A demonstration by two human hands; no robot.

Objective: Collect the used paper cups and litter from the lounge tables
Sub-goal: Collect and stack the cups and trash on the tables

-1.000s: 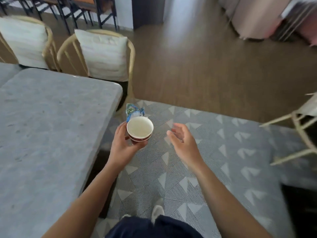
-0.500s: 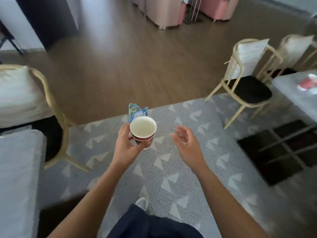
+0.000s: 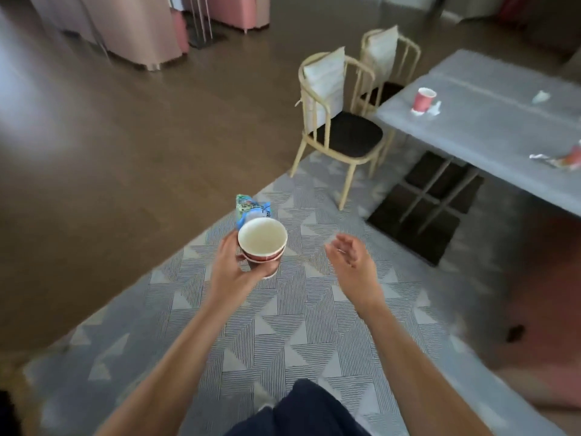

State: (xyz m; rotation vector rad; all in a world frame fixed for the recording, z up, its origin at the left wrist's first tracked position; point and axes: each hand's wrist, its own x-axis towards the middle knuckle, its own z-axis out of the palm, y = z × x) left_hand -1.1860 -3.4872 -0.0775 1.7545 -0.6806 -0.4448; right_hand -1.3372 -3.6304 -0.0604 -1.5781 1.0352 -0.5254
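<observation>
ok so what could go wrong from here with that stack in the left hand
1. The left hand grips the stacked cups with a blue-green wrapper wedged behind them; that wrapper could slip out on the way.
2. The red cup on the grey table may hold liquid, which I cannot see; nesting it into the stack could spill it.
</observation>
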